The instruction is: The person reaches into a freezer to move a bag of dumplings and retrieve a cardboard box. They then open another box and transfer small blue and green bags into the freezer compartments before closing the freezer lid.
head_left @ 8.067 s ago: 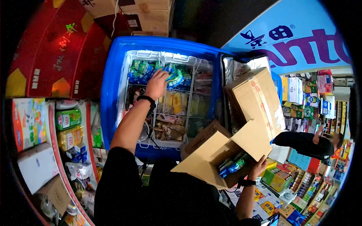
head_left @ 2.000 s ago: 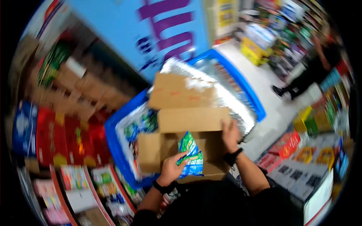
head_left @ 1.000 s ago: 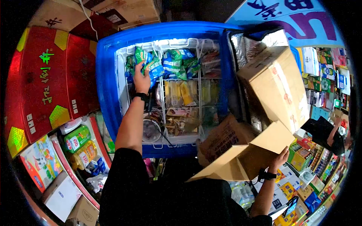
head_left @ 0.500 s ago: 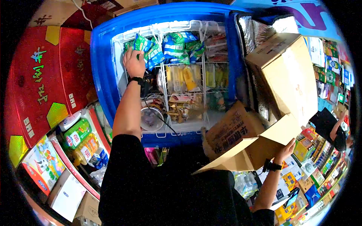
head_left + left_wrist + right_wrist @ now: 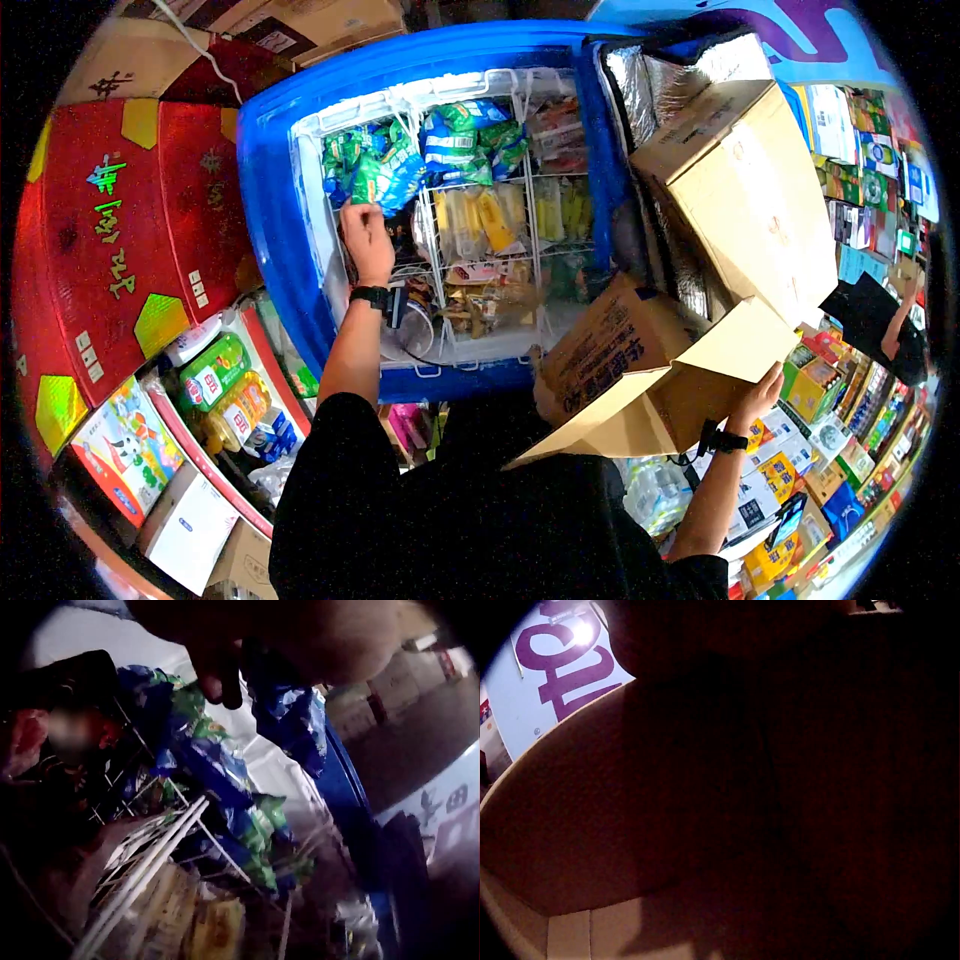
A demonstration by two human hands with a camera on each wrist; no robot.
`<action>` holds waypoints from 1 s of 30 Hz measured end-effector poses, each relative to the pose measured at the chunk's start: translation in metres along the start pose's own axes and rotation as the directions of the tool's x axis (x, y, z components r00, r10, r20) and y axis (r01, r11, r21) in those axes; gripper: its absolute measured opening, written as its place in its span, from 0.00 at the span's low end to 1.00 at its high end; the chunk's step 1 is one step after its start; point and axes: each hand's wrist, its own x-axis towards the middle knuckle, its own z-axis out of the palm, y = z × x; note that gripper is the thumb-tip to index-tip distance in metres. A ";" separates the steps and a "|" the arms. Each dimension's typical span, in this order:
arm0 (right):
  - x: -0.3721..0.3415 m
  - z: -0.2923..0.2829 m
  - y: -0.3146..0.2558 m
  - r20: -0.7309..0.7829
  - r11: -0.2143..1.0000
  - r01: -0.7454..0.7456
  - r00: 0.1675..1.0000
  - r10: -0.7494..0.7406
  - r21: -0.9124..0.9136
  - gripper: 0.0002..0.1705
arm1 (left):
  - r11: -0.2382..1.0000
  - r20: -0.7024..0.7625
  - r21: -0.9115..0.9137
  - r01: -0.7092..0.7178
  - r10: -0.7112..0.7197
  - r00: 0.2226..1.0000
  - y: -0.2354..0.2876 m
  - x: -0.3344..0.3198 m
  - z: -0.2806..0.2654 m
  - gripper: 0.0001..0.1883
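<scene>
My left hand (image 5: 368, 245) is over the open freezer, its fingertips pinching the near edge of a green-and-blue packet (image 5: 388, 180). In the left wrist view the hand (image 5: 292, 637) fills the top, with a shiny blue packet (image 5: 292, 724) hanging below it. More such packets (image 5: 465, 140) lie in wire baskets at the freezer's far side. My right hand (image 5: 755, 400) grips the edge of an open cardboard box (image 5: 610, 410), which tilts beside the freezer; its fingers are partly hidden. The right wrist view is mostly dark box wall (image 5: 577, 825).
Yellow packs (image 5: 490, 220) and brown packs (image 5: 485, 305) fill nearer baskets. A round clear container (image 5: 410, 335) sits at the near left. A closed carton (image 5: 750, 190) leans on the silver-lined cover (image 5: 630, 85). Red boxes (image 5: 100, 240) stand left; a person (image 5: 885, 315) is at far right.
My left hand has drawn back from the far left corner toward my body, and a packet has come with it. The right hand still holds the box at nearly the same tilt.
</scene>
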 end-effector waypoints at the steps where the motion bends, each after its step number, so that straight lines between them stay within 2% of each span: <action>1: -0.001 -0.001 -0.002 0.001 1.000 -0.001 1.000 0.001 0.007 0.23 | 0.997 0.073 0.045 -0.065 0.062 0.995 0.010 0.000 0.005 0.07; 2: -0.002 -0.001 -0.004 -0.006 1.000 0.015 1.000 -0.015 -0.002 0.23 | 0.993 0.122 0.059 -0.100 0.092 0.988 0.009 0.003 0.014 0.09; 4: -0.002 0.001 -0.008 -0.012 0.999 0.049 0.999 -0.049 -0.018 0.23 | 0.994 0.214 0.064 -0.083 0.068 0.975 0.008 0.015 0.036 0.12; 5: -0.001 -0.001 -0.003 -0.004 0.999 0.036 0.999 -0.036 -0.023 0.24 | 0.989 0.226 0.074 -0.129 0.109 0.968 0.007 0.024 0.047 0.13; 6: -0.001 -0.001 -0.001 -0.012 1.000 0.005 1.000 -0.005 -0.009 0.24 | 0.988 0.257 0.116 -0.103 0.070 0.964 -0.010 0.031 0.061 0.13; 8: 0.001 -0.003 0.001 -0.025 0.998 -0.056 0.998 0.057 0.013 0.25 | 0.984 0.155 0.139 -0.113 0.091 0.984 -0.022 0.042 0.076 0.14; 10: 0.002 -0.008 0.003 0.001 0.995 -0.091 0.996 0.091 -0.041 0.27 | 0.997 0.111 0.069 0.031 -0.039 0.993 -0.041 0.060 0.080 0.14; 12: 0.002 -0.012 0.009 0.013 0.992 -0.099 0.995 0.100 -0.072 0.28 | 0.996 0.119 0.089 0.021 -0.031 0.992 -0.049 0.070 0.074 0.16; 14: 0.008 -0.012 0.021 0.001 0.995 -0.067 0.998 0.067 -0.070 0.29 | 0.995 0.208 0.071 0.067 -0.081 0.975 -0.047 0.076 0.064 0.15; 16: 0.005 -0.004 0.006 -0.018 0.995 -0.076 0.997 0.075 -0.062 0.27 | 0.979 0.134 0.153 -0.132 0.112 0.985 -0.030 0.068 0.056 0.14; 17: 0.005 -0.004 0.009 -0.014 0.997 -0.066 0.998 0.065 -0.030 0.26 | 0.988 0.084 0.113 -0.110 0.101 0.991 -0.020 0.062 0.055 0.13; 18: 0.003 -0.008 0.014 -0.007 0.998 -0.057 0.998 0.057 -0.003 0.24 | 0.989 0.077 0.143 -0.036 0.025 0.997 -0.007 0.057 0.053 0.12; 20: 0.006 -0.012 0.021 0.018 0.998 -0.059 0.998 0.059 -0.009 0.24 | 0.956 0.102 0.134 -0.261 0.249 0.963 0.015 0.055 0.054 0.10; 22: 0.006 -0.010 0.017 0.019 0.998 -0.068 0.998 0.068 -0.007 0.24 | 0.915 0.206 0.160 -0.370 0.336 0.919 0.027 0.065 0.062 0.09; 23: 0.006 -0.008 0.017 0.016 0.998 -0.069 0.997 0.069 0.012 0.24 | 0.920 0.221 0.170 -0.352 0.313 0.924 0.034 0.069 0.069 0.08; 24: 0.006 -0.008 0.017 0.015 0.997 -0.071 0.997 0.071 0.028 0.24 | 0.917 0.200 0.166 -0.363 0.329 0.923 0.044 0.072 0.075 0.07; 26: 0.003 -0.008 0.013 0.012 0.997 -0.072 0.997 0.072 0.032 0.24 | 0.949 0.121 0.120 -0.290 0.276 0.953 0.042 0.077 0.085 0.05; 27: 0.002 -0.006 0.007 0.005 0.997 -0.067 0.998 0.067 0.027 0.24 | 0.972 0.092 0.131 -0.195 0.184 0.979 0.039 0.079 0.085 0.04; 30: 0.004 -0.004 0.008 -0.005 0.998 -0.059 0.998 0.059 0.035 0.24 | 0.885 -0.047 0.423 -0.195 0.236 0.971 0.009 0.084 0.077 0.05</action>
